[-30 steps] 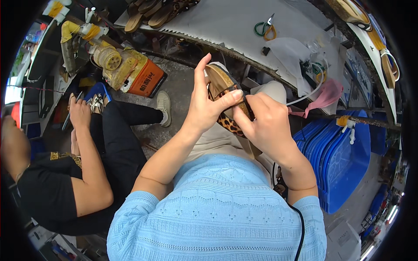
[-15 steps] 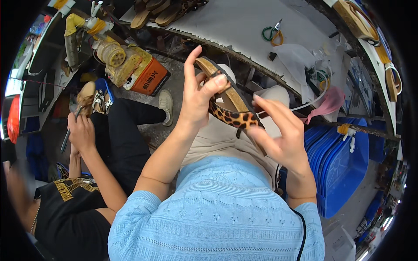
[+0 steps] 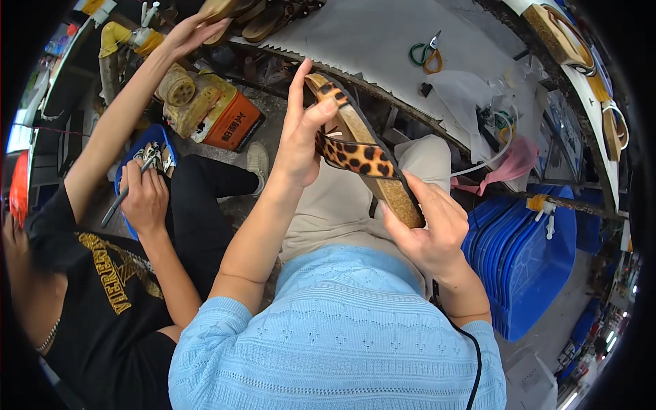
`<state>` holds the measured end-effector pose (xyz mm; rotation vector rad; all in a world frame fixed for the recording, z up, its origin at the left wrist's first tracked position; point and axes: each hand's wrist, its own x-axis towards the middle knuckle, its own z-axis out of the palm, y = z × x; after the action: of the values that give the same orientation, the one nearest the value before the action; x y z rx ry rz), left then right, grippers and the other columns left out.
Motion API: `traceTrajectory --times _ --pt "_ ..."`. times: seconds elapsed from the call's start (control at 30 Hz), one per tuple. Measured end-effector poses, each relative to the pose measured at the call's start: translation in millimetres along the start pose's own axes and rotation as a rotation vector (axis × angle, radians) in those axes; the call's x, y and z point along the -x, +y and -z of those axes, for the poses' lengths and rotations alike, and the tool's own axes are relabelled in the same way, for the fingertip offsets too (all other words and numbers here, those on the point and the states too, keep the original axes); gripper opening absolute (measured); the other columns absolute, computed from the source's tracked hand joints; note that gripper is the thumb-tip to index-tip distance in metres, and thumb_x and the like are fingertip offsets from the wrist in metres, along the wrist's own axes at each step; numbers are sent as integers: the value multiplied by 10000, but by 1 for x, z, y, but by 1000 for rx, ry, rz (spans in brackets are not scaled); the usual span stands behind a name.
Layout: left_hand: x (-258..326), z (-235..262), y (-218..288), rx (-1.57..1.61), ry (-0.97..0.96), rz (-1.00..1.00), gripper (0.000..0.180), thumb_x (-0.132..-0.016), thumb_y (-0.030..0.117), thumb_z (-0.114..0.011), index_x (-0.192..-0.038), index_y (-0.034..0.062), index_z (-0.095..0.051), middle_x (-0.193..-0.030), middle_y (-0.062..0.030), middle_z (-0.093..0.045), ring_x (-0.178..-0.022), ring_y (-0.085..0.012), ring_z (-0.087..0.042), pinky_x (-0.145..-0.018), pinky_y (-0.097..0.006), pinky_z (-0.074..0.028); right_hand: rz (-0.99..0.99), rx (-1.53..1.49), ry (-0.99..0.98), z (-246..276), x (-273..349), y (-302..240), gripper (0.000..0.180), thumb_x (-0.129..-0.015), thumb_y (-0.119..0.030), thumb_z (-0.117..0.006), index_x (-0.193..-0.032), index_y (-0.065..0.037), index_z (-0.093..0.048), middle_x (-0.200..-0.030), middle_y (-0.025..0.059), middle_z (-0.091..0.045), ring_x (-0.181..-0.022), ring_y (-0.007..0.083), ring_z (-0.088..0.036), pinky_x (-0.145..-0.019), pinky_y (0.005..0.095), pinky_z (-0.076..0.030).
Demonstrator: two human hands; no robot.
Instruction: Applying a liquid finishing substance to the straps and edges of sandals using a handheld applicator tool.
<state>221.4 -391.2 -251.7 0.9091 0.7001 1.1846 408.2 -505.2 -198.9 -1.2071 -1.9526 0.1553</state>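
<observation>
I hold a sandal with a cork-coloured sole and a leopard-print strap, tilted with its toe up and away from me, above my lap. My left hand grips the toe end, thumb pressed on the top edge and fingers stretched upward. My right hand cups the heel end from below. My light blue knitted top fills the lower part of the view.
A person in a black shirt sits at my left, one hand holding a metal tool, the other hand reaching to sandals on the grey-covered workbench. Scissors lie there. An orange box and stacked blue trays stand nearby.
I have turned the sandal so its sole faces up and lengthened it out between my hands. The person at my left has raised one arm up to the workbench.
</observation>
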Motion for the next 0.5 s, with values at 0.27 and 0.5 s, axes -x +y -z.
traceTrajectory --times 0.27,0.5 --pt "4 2 18 113 2 -83 849 -879 379 -581 -1526 233 -50 -1241 -291 -516 -964 -428 -665 -809 -551 -596 45 -109 65 -4 -14 -3 467 -648 -42 -824 -1042 107 -623 -850 182 -678 -719 284 -660 -646 332 -536" --pt "9 4 23 13 91 -77 836 -882 379 -600 -1522 188 -97 -1203 -273 -524 -933 -398 -680 -774 -499 -613 -106 -228 -2 0 -20 -9 446 -658 -27 -816 -1049 98 -643 -868 177 -675 -771 245 -665 -711 298 -515"
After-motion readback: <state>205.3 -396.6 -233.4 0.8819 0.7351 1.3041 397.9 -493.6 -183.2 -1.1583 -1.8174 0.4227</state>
